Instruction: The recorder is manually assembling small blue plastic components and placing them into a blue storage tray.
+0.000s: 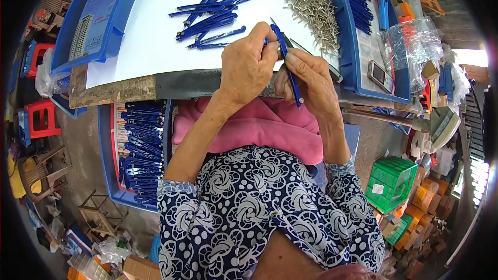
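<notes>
Just over the table's near edge, both of my hands are closed on one slim blue plastic piece that looks like a drawing compass. My left hand pinches its upper end, where a thin metal point sticks out. The thumb and fingers of my right hand grip its middle, and its lower end hangs free, tilted toward me. Beyond my left hand lies a loose pile of similar blue compasses on white paper. Farther right is a heap of small metal pins. My fingers partly hide the piece's joint.
Blue trays flank the paper: the left tray, and the right tray with blue parts and a mobile phone. A pink cloth covers my lap. Below left, another tray holds many blue compasses. A green crate stands at right.
</notes>
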`<state>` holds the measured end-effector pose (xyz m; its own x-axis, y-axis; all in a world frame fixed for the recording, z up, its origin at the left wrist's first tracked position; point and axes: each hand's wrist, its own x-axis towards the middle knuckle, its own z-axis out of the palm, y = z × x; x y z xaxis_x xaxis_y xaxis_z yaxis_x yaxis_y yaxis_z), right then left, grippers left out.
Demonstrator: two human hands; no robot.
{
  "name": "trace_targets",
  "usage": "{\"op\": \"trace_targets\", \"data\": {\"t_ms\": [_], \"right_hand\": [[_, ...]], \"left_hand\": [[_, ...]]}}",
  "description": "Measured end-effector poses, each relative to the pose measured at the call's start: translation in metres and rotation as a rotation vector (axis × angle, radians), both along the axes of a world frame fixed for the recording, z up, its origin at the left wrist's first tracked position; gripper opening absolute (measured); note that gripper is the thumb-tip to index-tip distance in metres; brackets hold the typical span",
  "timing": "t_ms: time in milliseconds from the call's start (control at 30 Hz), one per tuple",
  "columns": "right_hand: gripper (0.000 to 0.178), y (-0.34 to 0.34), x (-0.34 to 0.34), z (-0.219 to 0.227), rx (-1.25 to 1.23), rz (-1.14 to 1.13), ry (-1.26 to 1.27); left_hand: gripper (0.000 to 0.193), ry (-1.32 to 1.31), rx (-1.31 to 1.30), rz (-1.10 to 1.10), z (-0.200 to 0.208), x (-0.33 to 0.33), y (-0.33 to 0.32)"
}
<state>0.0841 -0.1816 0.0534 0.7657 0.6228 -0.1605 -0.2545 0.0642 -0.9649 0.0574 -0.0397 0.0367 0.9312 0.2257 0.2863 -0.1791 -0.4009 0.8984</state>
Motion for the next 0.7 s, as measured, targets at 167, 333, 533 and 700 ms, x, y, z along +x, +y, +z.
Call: {"op": "trace_targets", "data": {"t_ms": [167,333,533,700], "right_hand": [[0.038,-0.003,-0.005,0.010,-0.030,-0.164,-0.106],[0.038,-0.009,0.010,0.013,0.329,-0.092,-0.019],[0.030,-0.010,0.047,0.018,-0.075,-0.006,-0.081],[0.033,0.007,0.043,0.009,-0.194,-0.111,-0.210]], "left_hand": [[0.006,-0.076,0.181,0.053,-0.002,0.000,0.000],[0.006,-0.068,0.267,-0.136,0.007,-0.002,0.004],[0.006,-0.034,0.145,-0.308,0.013,-0.003,0.008],[0.006,-0.094,0.050,-0.299,0.011,-0.003,0.009]]}}
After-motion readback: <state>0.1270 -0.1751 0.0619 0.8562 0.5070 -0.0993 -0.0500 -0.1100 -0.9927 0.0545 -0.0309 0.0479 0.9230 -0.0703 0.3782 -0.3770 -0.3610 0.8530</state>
